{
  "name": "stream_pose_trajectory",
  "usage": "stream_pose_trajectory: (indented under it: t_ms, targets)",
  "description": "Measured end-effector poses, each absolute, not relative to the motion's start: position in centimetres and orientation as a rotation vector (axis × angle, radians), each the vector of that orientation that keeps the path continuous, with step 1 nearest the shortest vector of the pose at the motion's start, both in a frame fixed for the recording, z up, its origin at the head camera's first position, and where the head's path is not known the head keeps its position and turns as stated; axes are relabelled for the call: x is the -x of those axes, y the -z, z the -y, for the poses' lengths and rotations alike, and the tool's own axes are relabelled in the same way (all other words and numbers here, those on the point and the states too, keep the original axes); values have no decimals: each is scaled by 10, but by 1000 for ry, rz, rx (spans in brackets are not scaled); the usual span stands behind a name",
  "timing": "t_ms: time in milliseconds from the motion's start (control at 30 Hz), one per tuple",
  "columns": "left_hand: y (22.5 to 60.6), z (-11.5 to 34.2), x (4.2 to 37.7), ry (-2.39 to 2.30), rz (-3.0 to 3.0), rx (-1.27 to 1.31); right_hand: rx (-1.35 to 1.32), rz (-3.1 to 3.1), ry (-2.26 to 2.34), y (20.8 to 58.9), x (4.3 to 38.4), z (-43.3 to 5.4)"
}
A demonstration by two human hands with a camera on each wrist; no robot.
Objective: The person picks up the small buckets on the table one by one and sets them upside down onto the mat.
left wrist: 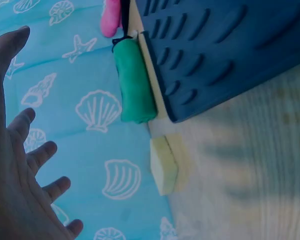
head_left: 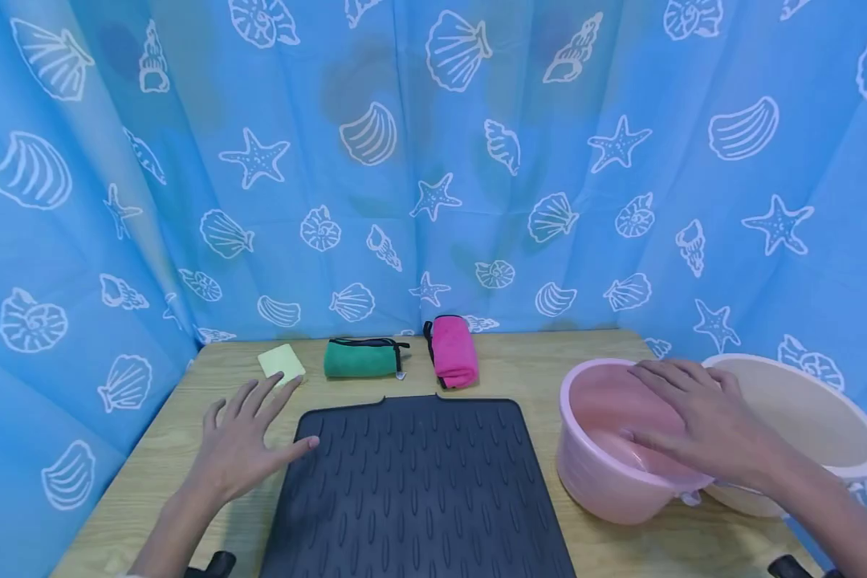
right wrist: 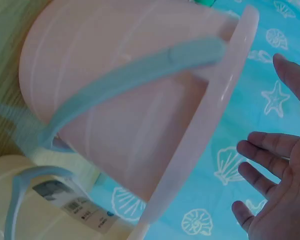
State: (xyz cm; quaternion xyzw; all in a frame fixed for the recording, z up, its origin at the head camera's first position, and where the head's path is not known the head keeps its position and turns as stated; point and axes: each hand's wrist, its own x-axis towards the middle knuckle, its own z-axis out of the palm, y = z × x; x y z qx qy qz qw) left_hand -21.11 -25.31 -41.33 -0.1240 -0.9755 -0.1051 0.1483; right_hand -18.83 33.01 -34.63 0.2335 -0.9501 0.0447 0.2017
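"Two hands are up over the desk point(head_left: 159, 449), and what does the left one have?"

"Nothing. The left hand point(head_left: 246, 449) is wide open, fingers spread, its thumb towards the left edge of the dark ridged mat point(head_left: 419, 498). From its wrist view, it's clear of everything."

"And the right?"

"Bare too. The right hand point(head_left: 701, 409) is open, fingers apart and slightly bent, above the pink bucket point(head_left: 607, 478). The right wrist view shows a gap between its fingers and the rim."

"So where's that bucket?"

"Upright on the desk, just right of the mat, with its grey-blue handle point(right wrist: 140, 70) hanging down its side. The cream bucket point(head_left: 802, 401) is close beside it, further right, and carries a printed label point(right wrist: 80, 207)."

"What's beyond the mat?"

"Three small things in a loose row: a pale yellow sponge point(head_left: 280, 360) on the left, a green roll point(head_left: 361, 359) lying crosswise, then a pink roll point(head_left: 453, 353) pointing towards the blue curtain point(head_left: 433, 160), which has white shells and starfish on it."
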Motion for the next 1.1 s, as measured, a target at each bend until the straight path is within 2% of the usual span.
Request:
stream_pose_trajectory:
  t_ms: [300, 800, 1100]
  targets:
    - [423, 249, 208, 382, 2775, 358, -768, 2594, -250, 352, 171, -319]
    - [439, 244, 202, 492, 2759, 359, -892, 2495, -198, 369, 159, -320]
    - [445, 237, 205, 501, 2775, 360, -1121, 2371, -263, 380, 161, -322]
